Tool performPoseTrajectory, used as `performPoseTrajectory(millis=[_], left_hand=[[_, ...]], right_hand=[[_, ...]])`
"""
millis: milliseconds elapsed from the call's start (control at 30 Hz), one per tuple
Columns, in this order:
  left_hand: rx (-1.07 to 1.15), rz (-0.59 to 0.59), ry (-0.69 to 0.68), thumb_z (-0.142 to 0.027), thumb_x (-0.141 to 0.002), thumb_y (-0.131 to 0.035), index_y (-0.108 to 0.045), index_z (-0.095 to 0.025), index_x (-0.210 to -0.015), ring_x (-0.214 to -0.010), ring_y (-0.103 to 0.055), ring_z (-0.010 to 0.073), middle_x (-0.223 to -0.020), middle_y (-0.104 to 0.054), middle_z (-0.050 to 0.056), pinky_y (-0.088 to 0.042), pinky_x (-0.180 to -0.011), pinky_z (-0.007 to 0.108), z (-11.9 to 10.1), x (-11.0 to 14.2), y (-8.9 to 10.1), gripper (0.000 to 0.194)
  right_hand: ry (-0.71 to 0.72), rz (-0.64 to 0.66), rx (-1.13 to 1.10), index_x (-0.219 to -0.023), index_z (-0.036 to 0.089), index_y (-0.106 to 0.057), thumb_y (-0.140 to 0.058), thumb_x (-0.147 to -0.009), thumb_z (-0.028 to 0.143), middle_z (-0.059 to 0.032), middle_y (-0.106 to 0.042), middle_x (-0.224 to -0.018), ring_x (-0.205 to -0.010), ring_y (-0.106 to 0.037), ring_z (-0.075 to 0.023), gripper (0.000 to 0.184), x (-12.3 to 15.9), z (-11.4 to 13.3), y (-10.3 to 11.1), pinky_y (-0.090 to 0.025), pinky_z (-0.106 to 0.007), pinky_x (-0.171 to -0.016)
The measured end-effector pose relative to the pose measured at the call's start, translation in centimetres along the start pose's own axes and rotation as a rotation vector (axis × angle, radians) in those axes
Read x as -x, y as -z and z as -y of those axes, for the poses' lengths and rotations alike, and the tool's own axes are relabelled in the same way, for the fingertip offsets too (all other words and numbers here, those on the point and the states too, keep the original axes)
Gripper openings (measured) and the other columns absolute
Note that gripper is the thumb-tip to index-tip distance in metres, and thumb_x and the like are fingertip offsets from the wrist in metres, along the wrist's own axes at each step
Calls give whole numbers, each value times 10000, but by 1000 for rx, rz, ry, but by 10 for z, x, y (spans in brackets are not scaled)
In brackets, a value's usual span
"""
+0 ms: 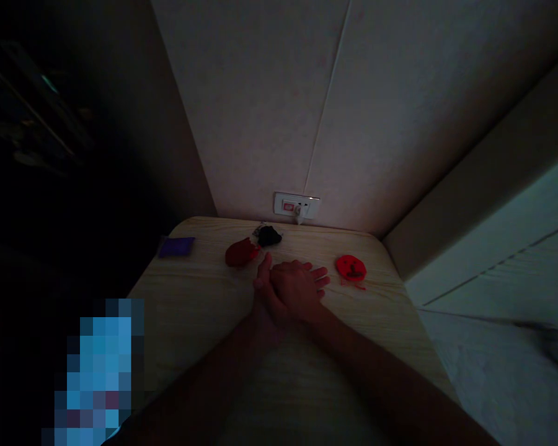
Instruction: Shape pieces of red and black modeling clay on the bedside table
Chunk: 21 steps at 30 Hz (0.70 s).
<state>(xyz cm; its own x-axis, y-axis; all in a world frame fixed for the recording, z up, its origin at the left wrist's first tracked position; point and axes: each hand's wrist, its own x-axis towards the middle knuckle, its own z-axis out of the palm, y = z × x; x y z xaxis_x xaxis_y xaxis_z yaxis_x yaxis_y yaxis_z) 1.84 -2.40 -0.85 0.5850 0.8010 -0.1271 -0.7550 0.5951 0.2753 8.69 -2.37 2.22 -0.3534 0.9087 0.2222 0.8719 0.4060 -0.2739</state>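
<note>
My left hand [263,290] is turned palm up over the wooden tabletop, its fingers stretched out to the right and its thumb raised. Across that palm lies my right hand [295,286], its fingers bent and pressed together. Whatever may be between the palms is hidden. Just beyond the hands sits a dark red lump [240,253], apparently modelling clay, with a brighter red end. Behind it is a small black lump [269,236]. To the right lies a flat red disc [351,267] with dark pieces on its face and thin red strands at its lower edge.
A purple packet [177,246] lies near the far left corner of the light wooden table [376,347]. On the wall behind is a socket plate [283,204] with a plug in it. A pale panel [502,248] borders the right side. The light is dim.
</note>
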Motion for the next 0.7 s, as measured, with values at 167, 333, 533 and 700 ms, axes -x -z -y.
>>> performPoseTrajectory(millis=[167, 333, 533, 700], left_hand=[[-64, -40, -19, -577, -934, -452, -660, -166, -1156, -1231, -631, 369, -1192, -718, 157, -465, -1025, 579, -7, -2, -7, 512], [-70, -4, 125, -709, -936, -283, -687, -160, -1109, -1251, -613, 389, -1207, -706, 180, -479, -986, 601, -19, -5, -13, 703], [2, -17, 172, -769, -917, -303, -677, -139, -1121, -1208, -637, 375, -1125, -717, 172, -461, -1053, 541, -26, -3, -21, 761], [32, -22, 234, -810, -886, -326, -682, -79, -1027, -1079, -691, 356, -959, -748, 187, -509, -995, 478, -27, -5, -19, 825]], right_hand=[[15, -29, -89, -836, 137, -709, -380, -1023, 464, -99, -668, -818, -758, -578, -227, 501, -2, -5, -3, -363, -365, -751], [71, -184, -399, -1091, 133, -645, -264, -1055, 425, -128, -649, -1055, -988, -576, -256, 481, -1, -15, -8, -420, -393, -907], [-29, -296, -739, -1172, 177, -621, -221, -1067, 393, -110, -661, -1148, -1107, -615, -226, 466, -6, -29, 3, -475, -371, -974], [-98, -94, -695, -1107, 175, -717, -584, -957, 372, -100, -718, -1052, -942, -687, -232, 281, 6, -52, 38, -538, -350, -820]])
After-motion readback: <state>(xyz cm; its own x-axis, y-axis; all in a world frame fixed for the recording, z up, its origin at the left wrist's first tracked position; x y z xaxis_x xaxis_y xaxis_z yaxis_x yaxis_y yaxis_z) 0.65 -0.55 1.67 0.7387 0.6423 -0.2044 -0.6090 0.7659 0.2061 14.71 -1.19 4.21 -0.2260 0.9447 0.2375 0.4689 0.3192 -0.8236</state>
